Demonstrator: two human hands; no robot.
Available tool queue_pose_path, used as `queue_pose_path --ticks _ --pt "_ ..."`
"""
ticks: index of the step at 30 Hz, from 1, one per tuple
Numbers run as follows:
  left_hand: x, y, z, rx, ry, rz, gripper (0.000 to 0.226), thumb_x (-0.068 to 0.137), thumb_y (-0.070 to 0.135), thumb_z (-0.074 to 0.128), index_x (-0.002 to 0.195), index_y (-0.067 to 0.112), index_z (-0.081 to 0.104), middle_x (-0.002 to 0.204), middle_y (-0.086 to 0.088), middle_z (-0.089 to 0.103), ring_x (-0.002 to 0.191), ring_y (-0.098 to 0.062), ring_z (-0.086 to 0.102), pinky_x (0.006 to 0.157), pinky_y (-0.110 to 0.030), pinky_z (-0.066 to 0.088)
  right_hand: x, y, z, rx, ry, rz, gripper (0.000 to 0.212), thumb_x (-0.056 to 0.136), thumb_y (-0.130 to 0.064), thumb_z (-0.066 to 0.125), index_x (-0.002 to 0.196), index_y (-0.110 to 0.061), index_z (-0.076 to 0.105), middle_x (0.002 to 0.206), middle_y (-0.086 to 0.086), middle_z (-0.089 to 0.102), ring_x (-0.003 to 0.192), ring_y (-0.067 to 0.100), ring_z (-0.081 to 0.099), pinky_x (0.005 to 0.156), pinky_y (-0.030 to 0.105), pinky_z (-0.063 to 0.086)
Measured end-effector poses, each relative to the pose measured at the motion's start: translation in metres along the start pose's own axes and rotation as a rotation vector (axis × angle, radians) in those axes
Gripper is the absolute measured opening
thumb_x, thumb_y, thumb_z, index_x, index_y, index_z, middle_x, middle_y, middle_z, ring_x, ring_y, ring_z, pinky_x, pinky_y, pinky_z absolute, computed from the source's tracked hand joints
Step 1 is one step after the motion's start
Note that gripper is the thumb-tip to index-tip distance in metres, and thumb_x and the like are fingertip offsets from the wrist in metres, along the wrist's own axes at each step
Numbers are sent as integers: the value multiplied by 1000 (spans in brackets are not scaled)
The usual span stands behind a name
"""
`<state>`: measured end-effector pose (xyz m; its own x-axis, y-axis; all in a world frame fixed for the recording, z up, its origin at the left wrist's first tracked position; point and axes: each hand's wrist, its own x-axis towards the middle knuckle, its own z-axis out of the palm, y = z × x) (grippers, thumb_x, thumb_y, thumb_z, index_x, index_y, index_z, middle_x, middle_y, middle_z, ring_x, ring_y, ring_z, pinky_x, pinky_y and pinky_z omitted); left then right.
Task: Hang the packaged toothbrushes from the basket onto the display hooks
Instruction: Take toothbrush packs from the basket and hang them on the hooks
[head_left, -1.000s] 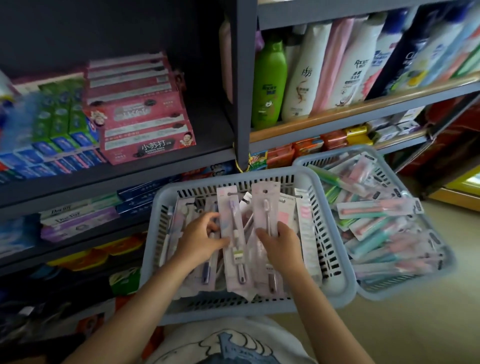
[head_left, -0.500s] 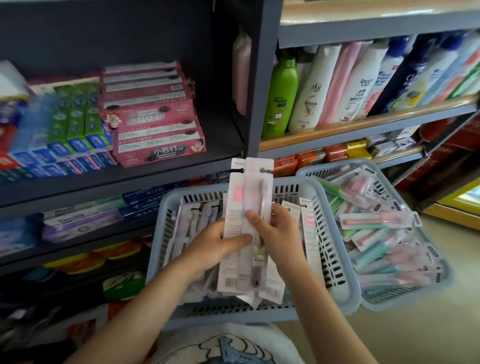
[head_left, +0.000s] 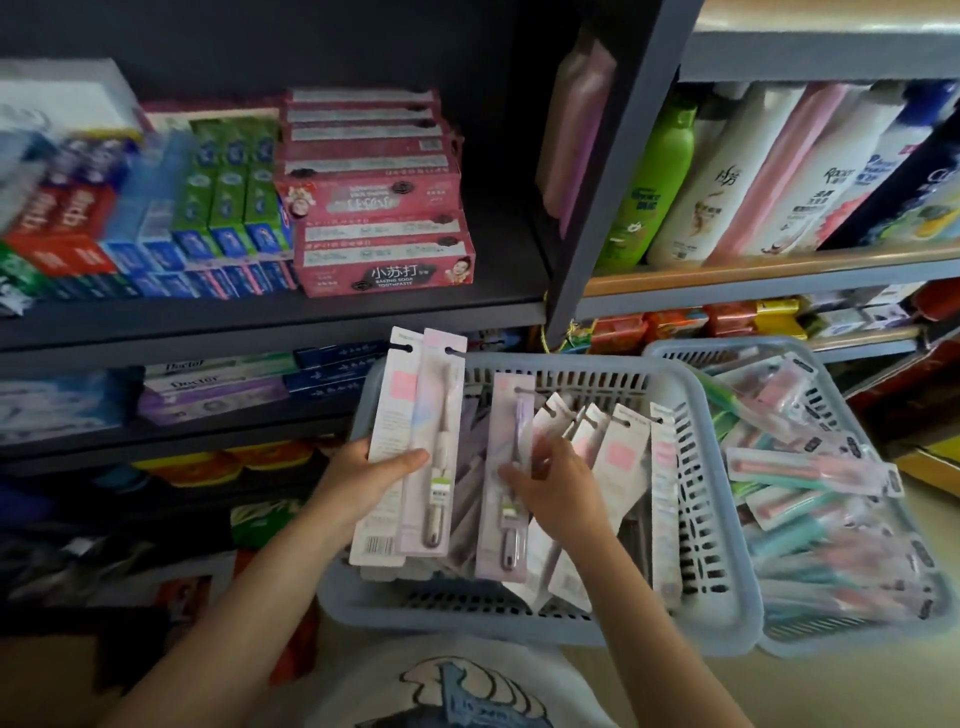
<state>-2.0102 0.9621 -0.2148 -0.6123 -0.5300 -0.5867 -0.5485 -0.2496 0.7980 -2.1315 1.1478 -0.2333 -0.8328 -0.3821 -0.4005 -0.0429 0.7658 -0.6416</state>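
Head: left hand (head_left: 363, 480) grips toothbrush packs (head_left: 415, 441); right hand (head_left: 558, 491) pinches another.

The person's left hand (head_left: 363, 480) and right hand (head_left: 556, 491) are bare, with no rings, watch or gloves, and both forearms are uncovered to the frame's lower edge. The person wears a white shirt (head_left: 467, 686) printed with a blue and white graphic.

Two baskets (head_left: 722, 525) (head_left: 878, 613), two hands (head_left: 363, 480) (head_left: 558, 488)
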Motion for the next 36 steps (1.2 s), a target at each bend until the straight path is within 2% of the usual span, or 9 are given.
queue_pose_path --ticks 3,6,9,12,15,22,26,30,36 --pt "1 -8 0 -23 -20 -6 16 84 20 80 95 27 71 94 0 78 89 -21 74 79 -39 60 -1 0 12 -62 45 30 51 87 -46 74 115 -16 44 99 -3 62 92 24 63 73 38 52" --pt "1 -8 0 -37 -41 -11 15 86 19 79 95 28 71 89 3 78 86 -18 74 74 -35 59 0 -2 10 -44 31 42 39 89 -36 72 111 -18 45 90 -5 63 83 21 65 67 35 53" --pt "0 -4 0 -24 -69 5 18 88 18 76 105 24 72 94 1 78 90 -21 74 77 -37 59 -2 -4 -2 112 -10 21 15 93 -25 67 88 -22 54 70 -7 59 59 10 57 51 20 44" --pt "-6 8 0 -82 -90 49 18 91 13 71 107 22 72 97 -3 78 94 -25 74 82 -42 58 -12 -12 -21 430 16 -17 28 93 -27 67 78 -5 59 67 5 55 63 19 52 61 27 43" --pt "-15 39 5 -186 -115 130 17 93 12 68 106 21 72 95 -3 79 90 -24 74 81 -42 58 -25 -37 -42 710 10 -128 39 93 -32 70 84 4 57 72 9 48 68 21 47 67 33 40" --pt "-48 155 10 -385 -106 476 23 89 14 72 111 20 71 95 -1 79 86 -18 76 69 -33 60 -22 -152 -94 829 -2 -519 41 87 -42 71 87 -2 63 81 11 57 78 22 54 74 38 44" --pt "-77 206 0 -343 -119 653 47 67 23 82 113 17 73 102 -7 78 95 -24 76 89 -44 59 -27 -207 -120 791 -11 -705 25 101 -25 61 78 -16 60 68 -10 54 67 4 52 64 16 43" --pt "-90 231 -14 -392 -46 731 38 75 11 83 112 13 74 103 -11 78 96 -28 75 91 -49 58 -35 -241 -125 737 8 -802 21 102 -27 58 88 -12 60 70 -14 56 65 -1 52 63 10 42" --pt "-95 252 -49 -478 84 767 43 79 12 84 119 17 70 106 -5 78 95 -25 76 80 -45 62 -46 -253 -119 636 -80 -794 21 94 -30 71 102 -11 69 96 17 74 90 44 68 84 55 57"
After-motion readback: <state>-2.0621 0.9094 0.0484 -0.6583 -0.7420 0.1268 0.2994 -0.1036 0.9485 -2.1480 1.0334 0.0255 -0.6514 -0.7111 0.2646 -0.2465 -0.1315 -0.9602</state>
